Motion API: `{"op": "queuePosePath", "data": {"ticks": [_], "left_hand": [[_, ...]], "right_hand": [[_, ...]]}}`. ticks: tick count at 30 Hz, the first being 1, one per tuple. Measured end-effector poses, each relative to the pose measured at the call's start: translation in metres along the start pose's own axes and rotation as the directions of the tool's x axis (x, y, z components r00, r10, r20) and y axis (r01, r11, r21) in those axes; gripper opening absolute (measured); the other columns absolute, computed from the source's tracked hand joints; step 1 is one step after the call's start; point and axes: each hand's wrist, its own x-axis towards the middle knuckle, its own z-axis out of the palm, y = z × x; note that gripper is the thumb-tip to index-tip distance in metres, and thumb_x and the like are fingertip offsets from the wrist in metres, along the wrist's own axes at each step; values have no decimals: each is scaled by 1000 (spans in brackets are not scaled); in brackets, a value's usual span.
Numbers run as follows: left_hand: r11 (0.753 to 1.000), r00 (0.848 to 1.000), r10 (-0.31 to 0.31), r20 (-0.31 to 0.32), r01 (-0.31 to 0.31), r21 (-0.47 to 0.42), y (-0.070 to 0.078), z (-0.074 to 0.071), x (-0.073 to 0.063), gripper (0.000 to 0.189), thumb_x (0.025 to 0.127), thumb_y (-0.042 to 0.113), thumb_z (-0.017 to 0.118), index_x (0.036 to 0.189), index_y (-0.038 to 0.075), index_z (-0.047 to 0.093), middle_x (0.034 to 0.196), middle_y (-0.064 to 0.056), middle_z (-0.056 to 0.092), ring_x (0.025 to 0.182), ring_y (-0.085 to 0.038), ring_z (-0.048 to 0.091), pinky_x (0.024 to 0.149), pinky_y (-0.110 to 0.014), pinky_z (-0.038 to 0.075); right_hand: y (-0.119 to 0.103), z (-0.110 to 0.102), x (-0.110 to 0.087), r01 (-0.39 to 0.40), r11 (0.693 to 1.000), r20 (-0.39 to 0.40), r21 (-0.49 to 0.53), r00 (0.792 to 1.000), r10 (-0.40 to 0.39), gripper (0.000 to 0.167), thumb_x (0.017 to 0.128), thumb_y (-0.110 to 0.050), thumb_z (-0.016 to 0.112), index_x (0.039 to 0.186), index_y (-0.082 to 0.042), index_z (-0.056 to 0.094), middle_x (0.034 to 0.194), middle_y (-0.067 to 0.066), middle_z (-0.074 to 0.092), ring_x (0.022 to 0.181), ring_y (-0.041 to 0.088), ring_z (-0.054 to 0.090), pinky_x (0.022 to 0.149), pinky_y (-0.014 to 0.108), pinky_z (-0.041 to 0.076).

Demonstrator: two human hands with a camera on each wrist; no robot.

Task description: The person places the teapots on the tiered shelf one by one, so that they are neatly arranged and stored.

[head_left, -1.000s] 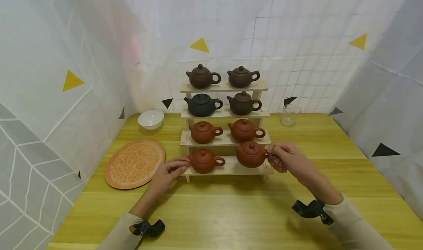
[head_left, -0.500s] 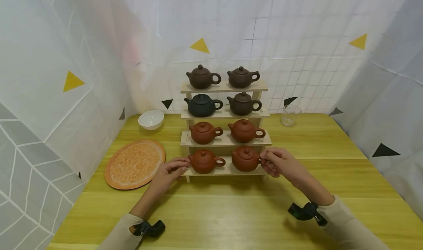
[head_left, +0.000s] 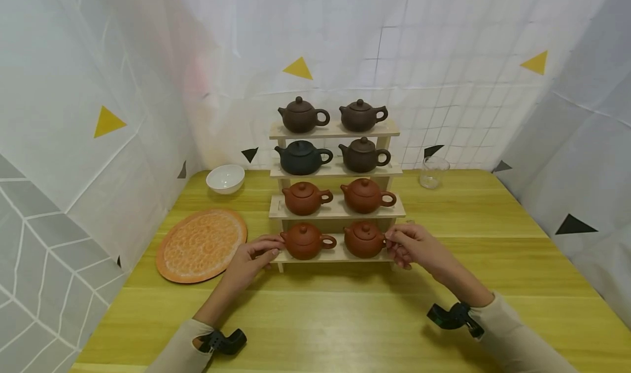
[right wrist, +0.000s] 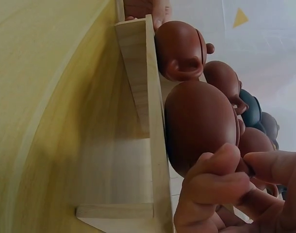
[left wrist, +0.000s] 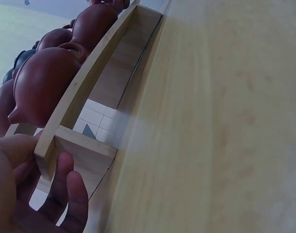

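A tiered wooden stand (head_left: 340, 256) bears reddish-brown, dark brown and dark green teapots in two columns. My left hand (head_left: 251, 256) grips the left end of its lowest shelf (left wrist: 76, 99), with curled fingers around the board's end. Close to those fingers sits the left reddish-brown teapot (head_left: 302, 242), spout toward the hand. At the right of the same shelf, another reddish-brown teapot (head_left: 363, 240) stands upright. My right hand (head_left: 413, 247) pinches its handle between thumb and fingers, which partly hide the handle in the right wrist view. The teapot's base (right wrist: 172, 131) meets the shelf.
A white bowl (head_left: 225, 179) stands at the back left, with a round orange patterned mat (head_left: 202, 245) in front of it. A clear glass (head_left: 434, 173) is at the back right. Higher shelves hold more teapots (head_left: 365, 195) close behind the right one.
My right hand has brought the right teapot down and slightly left onto the lowest shelf, still pinching its handle. The left hand has stayed at the shelf's end.
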Motion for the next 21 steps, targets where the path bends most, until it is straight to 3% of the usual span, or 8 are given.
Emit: {"op": "queuePosePath", "data": {"ticks": [9, 21], "left_hand": [[1000, 1000, 2, 3, -2, -4, 1, 0, 0, 20, 105, 11, 65, 118, 4, 78, 135, -11, 64, 113, -21, 64, 72, -38, 59], [1000, 1000, -5, 2, 4, 21, 3, 0, 0, 20, 105, 11, 65, 118, 4, 78, 135, -11, 64, 114, -20, 64, 72, -36, 59]], "right_hand": [[2, 0, 1, -18, 1000, 15, 6, 1000, 18, 39, 114, -22, 47, 104, 13, 61, 87, 23, 62, 61, 23, 59, 52, 32, 48], [1, -1, 2, -23, 1000, 7, -7, 1000, 23, 43, 111, -30, 55, 103, 11, 63, 86, 24, 62, 61, 28, 60, 50, 35, 51]]}}
